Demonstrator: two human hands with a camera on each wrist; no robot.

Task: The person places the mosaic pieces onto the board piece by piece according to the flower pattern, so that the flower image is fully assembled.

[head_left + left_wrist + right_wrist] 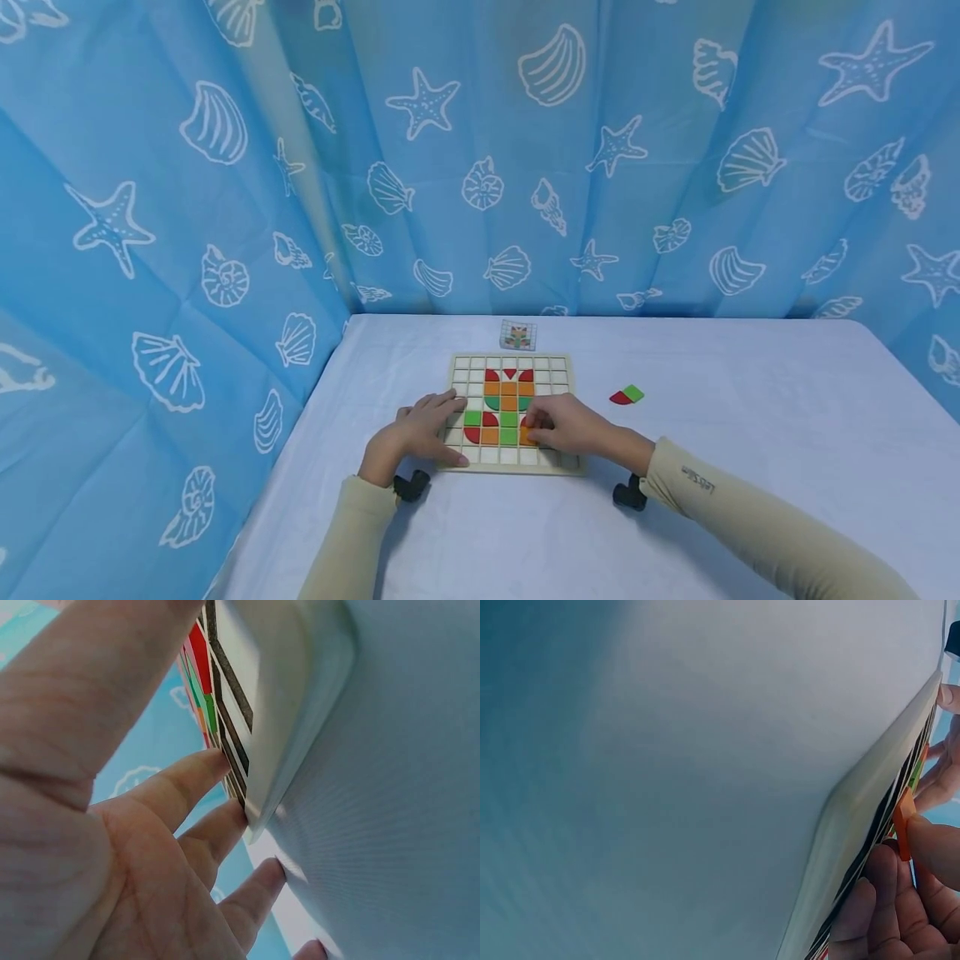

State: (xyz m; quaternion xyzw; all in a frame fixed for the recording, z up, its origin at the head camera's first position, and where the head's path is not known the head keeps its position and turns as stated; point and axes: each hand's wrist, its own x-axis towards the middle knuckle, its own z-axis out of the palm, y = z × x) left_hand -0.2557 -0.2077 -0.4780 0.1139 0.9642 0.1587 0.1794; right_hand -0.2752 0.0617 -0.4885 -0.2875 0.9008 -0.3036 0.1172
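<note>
A pale square-grid board (517, 469) lies on the table, with red, orange and green tiles set in a pattern across its cells. My right hand (564, 423) is over the board's right half, pinching an orange tile (904, 825) between thumb and fingers. In the right wrist view this tile stands tilted against the grid, its edge at the board. At the left side, my left hand (420, 432) rests with fingers spread, thumb at the near edge and fingertips on the left border. Some cells under the right hand are hidden.
Behind the board lies a small pattern card (517, 335). To its right are a loose red rounded tile (620, 398) and a green tile (633, 392), side by side on the white tablecloth (750, 400). A blue shell-print curtain (480, 242) hangs behind and at the left.
</note>
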